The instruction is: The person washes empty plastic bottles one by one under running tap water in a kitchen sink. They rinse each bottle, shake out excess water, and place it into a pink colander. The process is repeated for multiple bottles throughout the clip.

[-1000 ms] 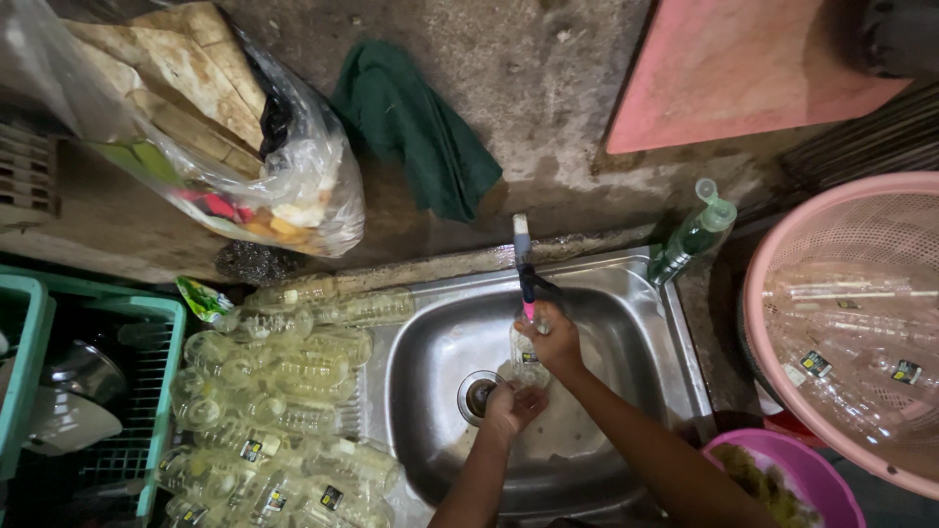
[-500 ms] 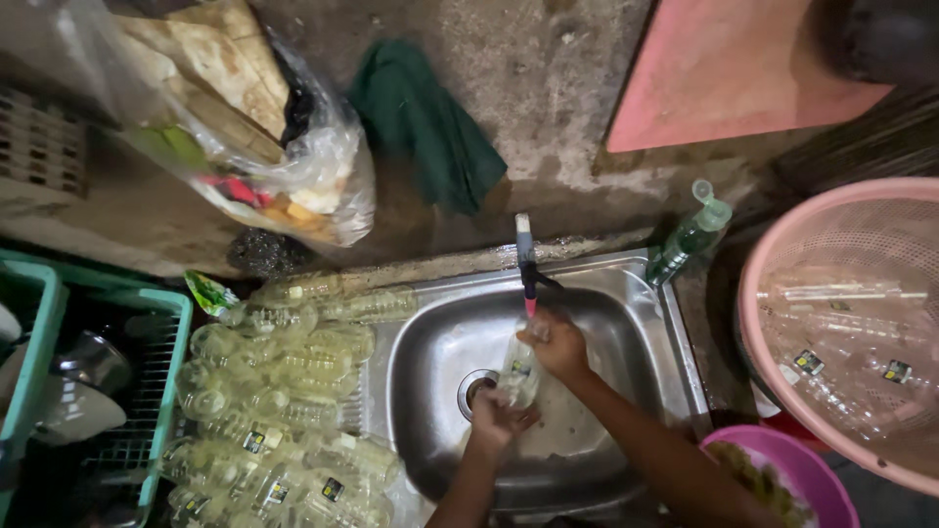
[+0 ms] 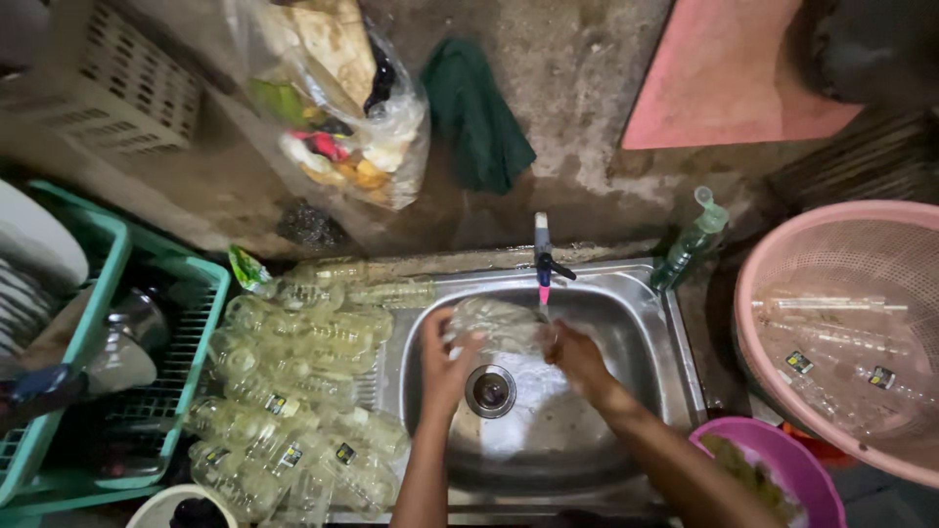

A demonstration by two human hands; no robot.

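Over the steel sink (image 3: 641, 293) both my hands hold a clear plastic bottle (image 3: 501, 325) lying sideways just below the tap (image 3: 543, 262). My left hand (image 3: 447, 362) grips its left end. My right hand (image 3: 579, 357) closes on its right end, under the tap's pink spout. The drain (image 3: 490, 390) sits below the bottle. A heap of several clear plastic bottles (image 3: 298, 391) lies on the drainboard to the left of the sink.
A pink basket (image 3: 763, 284) with several clear bottles stands at right, a purple bowl (image 3: 778, 464) below it. A green-capped bottle (image 3: 690, 242) leans at the sink's back right corner. A green dish rack (image 3: 186, 372) is at left. A plastic bag (image 3: 342, 108) and green cloth (image 3: 474, 112) hang behind.
The bottle has turned from upright under the tap to lying sideways between both hands. My left hand moved up and left onto its end. The view shifted right.
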